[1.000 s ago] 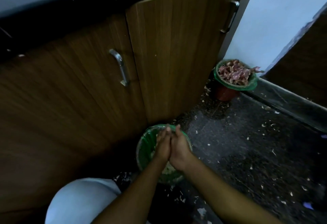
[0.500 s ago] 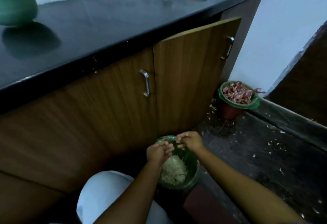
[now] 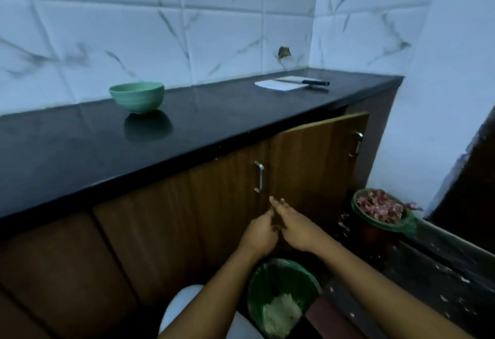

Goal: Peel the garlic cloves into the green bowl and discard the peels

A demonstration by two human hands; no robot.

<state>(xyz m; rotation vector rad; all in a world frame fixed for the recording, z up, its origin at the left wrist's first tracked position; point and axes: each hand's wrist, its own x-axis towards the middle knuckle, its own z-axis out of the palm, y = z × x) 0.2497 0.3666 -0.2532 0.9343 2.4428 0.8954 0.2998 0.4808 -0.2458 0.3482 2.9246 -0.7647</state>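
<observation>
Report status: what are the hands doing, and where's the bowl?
Left hand and right hand touching above bin, nothing visibly held. Bowl on counter, away from hands. Peels in bin. Cabinet door ajar behind hands.

I read no text, label, brand, number or sign anywhere: none on the green ribbed bowl (image 3: 136, 97), the white flat rectangular board (image 3: 277, 85) or the brown wooden cupboard doors (image 3: 316, 167).
</observation>
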